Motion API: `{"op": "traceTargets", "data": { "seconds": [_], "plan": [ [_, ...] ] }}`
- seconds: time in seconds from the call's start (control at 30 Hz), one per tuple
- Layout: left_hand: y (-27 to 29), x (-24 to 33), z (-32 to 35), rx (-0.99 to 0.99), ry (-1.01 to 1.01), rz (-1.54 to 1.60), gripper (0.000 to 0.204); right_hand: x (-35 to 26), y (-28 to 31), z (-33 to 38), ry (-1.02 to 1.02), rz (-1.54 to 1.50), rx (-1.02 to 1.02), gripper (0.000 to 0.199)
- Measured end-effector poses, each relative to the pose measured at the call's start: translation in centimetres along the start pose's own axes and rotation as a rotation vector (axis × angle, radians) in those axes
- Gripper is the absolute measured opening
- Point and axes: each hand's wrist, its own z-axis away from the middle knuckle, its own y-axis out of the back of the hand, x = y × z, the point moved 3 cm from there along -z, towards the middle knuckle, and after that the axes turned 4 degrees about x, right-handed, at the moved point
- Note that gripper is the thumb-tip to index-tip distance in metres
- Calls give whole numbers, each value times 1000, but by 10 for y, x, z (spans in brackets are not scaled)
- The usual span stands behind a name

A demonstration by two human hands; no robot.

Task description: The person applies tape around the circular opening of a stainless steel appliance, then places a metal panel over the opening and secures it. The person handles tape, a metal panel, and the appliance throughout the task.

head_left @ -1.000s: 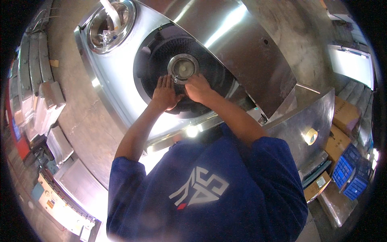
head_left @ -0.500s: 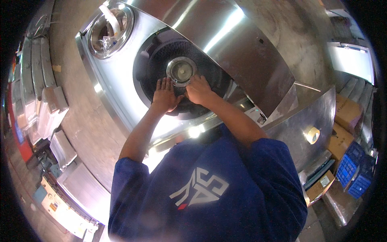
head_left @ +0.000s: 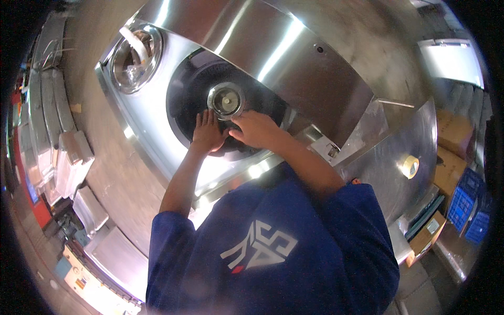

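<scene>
Black round recess lies sunk in the steel panel, with a shiny metal hub at its middle. Left hand rests flat and spread on its near rim; right hand is curled just below the hub, grip unclear. Farther left, a round steel bowl holds a white tube.

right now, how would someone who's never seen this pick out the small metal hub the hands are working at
Find the big stainless steel panel ahead of the person, then the dark round disc set in it. At the disc's centre sits the shiny metal hub, just above the left hand and right hand. Unlike the larger open ring at the panel's upper left, it is small, silver and ringed by black.
</scene>
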Motion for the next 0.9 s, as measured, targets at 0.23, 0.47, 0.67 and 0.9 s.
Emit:
{"op": "traceTargets", "data": {
  "seconds": [0.23, 0.47, 0.67, 0.9],
  "plan": [
    [-14, 3, 6, 191, -47, 81, 89, 36, 70, 176, -239, -452, -79, 44],
    [-12, 5, -6, -42, -222, 56, 79, 152, 43, 354, -1015, -476, 764, 24],
    [22, 35, 5, -15, -181, 668, 70, 183, -56, 486, -1577, 138, 932, 35],
    [79, 59, 45, 232, -156, 642, 58, 165, -160, 450, -1410, 14, 1132, 47]
  ]
}}
